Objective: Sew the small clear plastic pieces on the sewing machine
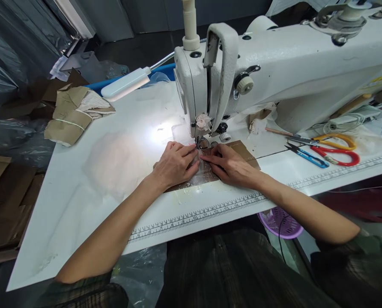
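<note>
A white sewing machine (192, 90) stands over the table, its needle and presser foot (201, 143) lit by a lamp. At the left of the foot, my left hand (177, 164) is closed, fingertips pressed together on a thin, pale, sheer piece of cloth (198, 167). From the right, my right hand (231, 166) pinches the same cloth just in front of the foot. Under both hands lies a shiny brown plate (245, 155) with thread bits on it. Fingers cover most of the cloth, so its shape is hidden.
Thread snips (308, 155), red-handled scissors (341, 157) and yellow-handled scissors (337, 140) lie at right. A printed ruler (204, 214) runs along the front edge. A lamp (126, 83) and a tied brown bundle (72, 117) are at left. A purple basket (285, 224) hangs below.
</note>
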`<control>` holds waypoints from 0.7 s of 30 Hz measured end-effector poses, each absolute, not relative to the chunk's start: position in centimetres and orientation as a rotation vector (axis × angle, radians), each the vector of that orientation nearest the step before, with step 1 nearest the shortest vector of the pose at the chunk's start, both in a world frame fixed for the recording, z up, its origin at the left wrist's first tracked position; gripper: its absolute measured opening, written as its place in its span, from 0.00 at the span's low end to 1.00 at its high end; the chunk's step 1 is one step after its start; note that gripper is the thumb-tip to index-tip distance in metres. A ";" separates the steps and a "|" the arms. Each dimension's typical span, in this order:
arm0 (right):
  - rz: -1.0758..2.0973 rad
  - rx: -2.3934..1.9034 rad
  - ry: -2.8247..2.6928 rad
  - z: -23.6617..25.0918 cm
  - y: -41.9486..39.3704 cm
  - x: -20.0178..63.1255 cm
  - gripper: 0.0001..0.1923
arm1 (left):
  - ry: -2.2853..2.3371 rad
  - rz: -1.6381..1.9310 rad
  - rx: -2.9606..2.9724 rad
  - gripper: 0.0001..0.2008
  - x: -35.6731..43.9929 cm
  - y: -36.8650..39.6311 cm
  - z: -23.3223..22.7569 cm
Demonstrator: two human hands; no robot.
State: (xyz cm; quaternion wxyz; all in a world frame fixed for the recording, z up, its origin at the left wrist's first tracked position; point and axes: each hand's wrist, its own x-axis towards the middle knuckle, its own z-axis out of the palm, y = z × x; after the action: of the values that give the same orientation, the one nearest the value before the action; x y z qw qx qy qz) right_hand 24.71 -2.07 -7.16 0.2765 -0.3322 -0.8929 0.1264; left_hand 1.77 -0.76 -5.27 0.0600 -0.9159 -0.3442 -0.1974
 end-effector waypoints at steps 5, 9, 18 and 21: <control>0.310 -0.941 -2.405 -7.3 -2.2 24.7 0.20 | -1.136 -0.554 -2.753 0.14 2.1 -0.9 -5.5; 0.299 -0.985 -2.404 -7.4 -2.4 24.6 0.20 | -1.207 -0.527 -2.709 0.15 2.4 -1.0 -5.5; 0.410 -1.042 -2.348 -7.0 -2.8 24.7 0.21 | -1.299 -0.485 -2.623 0.15 2.7 -0.5 -6.0; 0.490 -1.045 -2.297 -6.7 -2.6 25.0 0.20 | -1.315 -0.472 -2.591 0.14 2.8 -0.3 -5.9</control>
State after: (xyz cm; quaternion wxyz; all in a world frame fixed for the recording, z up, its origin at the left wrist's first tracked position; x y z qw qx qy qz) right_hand 25.02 -2.64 -6.66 0.2816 -0.3902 -0.8573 0.1830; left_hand 2.82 -0.32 -5.87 0.0985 -0.8759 -0.4446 -0.1595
